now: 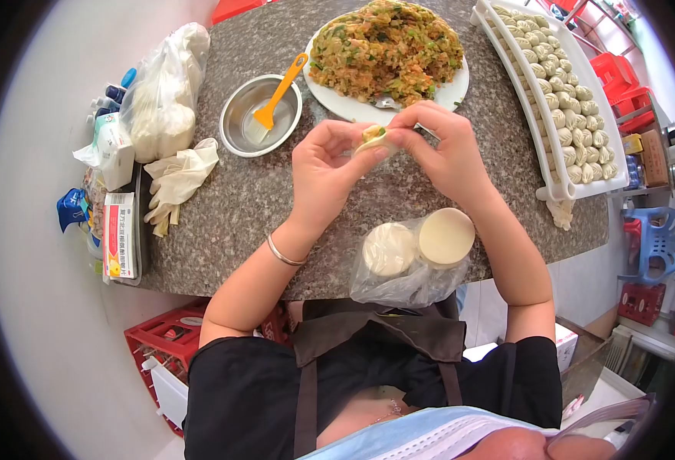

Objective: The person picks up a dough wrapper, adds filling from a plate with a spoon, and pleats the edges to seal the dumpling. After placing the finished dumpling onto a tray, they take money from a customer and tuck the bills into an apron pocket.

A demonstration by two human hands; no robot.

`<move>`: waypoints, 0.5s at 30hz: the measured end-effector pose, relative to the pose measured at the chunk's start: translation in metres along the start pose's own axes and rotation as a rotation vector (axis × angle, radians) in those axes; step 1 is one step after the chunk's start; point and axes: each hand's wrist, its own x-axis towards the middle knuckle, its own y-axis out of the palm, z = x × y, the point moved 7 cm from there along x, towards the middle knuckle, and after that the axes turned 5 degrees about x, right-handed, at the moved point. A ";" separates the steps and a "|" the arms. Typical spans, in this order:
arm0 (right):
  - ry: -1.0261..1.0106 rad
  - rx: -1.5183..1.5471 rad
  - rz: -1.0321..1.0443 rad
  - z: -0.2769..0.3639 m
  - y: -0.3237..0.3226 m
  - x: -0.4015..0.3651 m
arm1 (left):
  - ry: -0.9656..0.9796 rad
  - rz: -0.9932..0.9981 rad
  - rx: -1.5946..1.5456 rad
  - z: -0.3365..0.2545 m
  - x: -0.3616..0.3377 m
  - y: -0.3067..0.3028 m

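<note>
Nearest of all hung a brown apron [368, 337] over a black shirt, and just beyond it a clear bag [399, 287] sat at the near edge of the granite tabletop [238, 222], holding two stacks of round wrappers [388, 249]. Above the bag, both hands met over the stone. The left hand [324, 172], with a thin bangle [282, 253] on its wrist, cupped a half-folded dumpling [373, 136]; its fingers curled under the dough and its thumb pressed the rim. The right hand [445, 149] came in from the other side, its fingers pinching the same edge. Green-flecked filling showed at the open top of the dumpling, which was held clear of the tabletop, just in front of a white plate [330, 100] heaped with filling [387, 50]. To the left stood a steel bowl [239, 130] with an orange brush [276, 96] resting in it, and pale gloves [176, 180] lay beside it. On the right, a long white tray [543, 192] carried rows of finished dumplings [567, 100].
</note>
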 end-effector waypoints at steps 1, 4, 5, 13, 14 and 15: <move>0.040 0.019 -0.038 -0.003 -0.003 0.000 | 0.011 0.006 -0.053 -0.002 0.000 0.003; 0.155 0.099 0.009 -0.010 -0.009 0.001 | 0.016 0.050 -0.056 0.005 0.001 -0.001; 0.230 0.159 0.091 -0.014 -0.005 0.001 | 0.015 0.048 -0.059 0.006 0.001 -0.001; 0.039 0.043 0.028 -0.002 0.001 0.000 | -0.024 -0.016 -0.023 0.005 -0.001 -0.004; 0.004 0.046 0.034 0.000 0.002 0.000 | -0.024 -0.018 -0.023 0.005 -0.001 -0.004; 0.004 0.046 0.037 0.000 0.002 0.000 | 0.005 -0.007 -0.050 0.003 0.000 -0.002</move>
